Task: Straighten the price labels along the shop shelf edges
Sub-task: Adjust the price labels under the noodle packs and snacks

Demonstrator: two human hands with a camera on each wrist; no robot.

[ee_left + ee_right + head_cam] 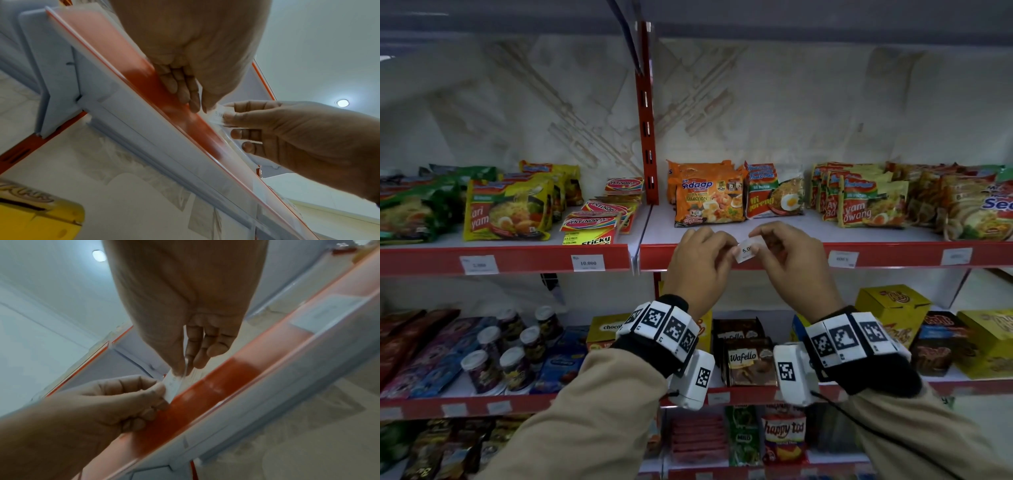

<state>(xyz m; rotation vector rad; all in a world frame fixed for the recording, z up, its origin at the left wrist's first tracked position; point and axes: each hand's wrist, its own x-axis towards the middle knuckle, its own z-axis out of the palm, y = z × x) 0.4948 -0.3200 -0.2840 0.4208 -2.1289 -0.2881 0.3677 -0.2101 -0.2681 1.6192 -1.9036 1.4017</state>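
Item 1, price label [747, 251]: small white slip, printed figure beginning with 5, the rest covered. I hold it pinched by both hands, tilted, in front of the red shelf edge strip [893, 253] of the noodle shelf, just right of the red upright [647, 113]. From the wrist views it looks lifted clear of the strip's channel, though I cannot tell whether its lower edge still sits in it.

Item 2, left hand [700, 260]: fingers curled, thumb and forefinger pinching the label's left end. The other fingertips [186, 92] lie against the strip.

Item 3, right hand [792, 255]: thumb and forefinger pinching the label's right end, remaining fingers loosely bent below it.

Item 4, neighbouring labels: 2 on the left section, one reading 10.000 [588, 262], another farther left [479, 264]; 2 more to the right of my hands [843, 258], [957, 256]. All 4 sit seated in the strip, and the 2 nearest my hands look level.

Item 5, stock: an orange noodle packet [707, 202] stands on the shelf directly behind the label; Wafello boxes [748, 359] sit on the shelf below.

Step in hand, as I judge it: reseating 1 crooked label. The next move calls for levelling the slip against the strip, sliding it into the channel, and pressing it flat with both thumbs, gently, since thin paper creases easily.
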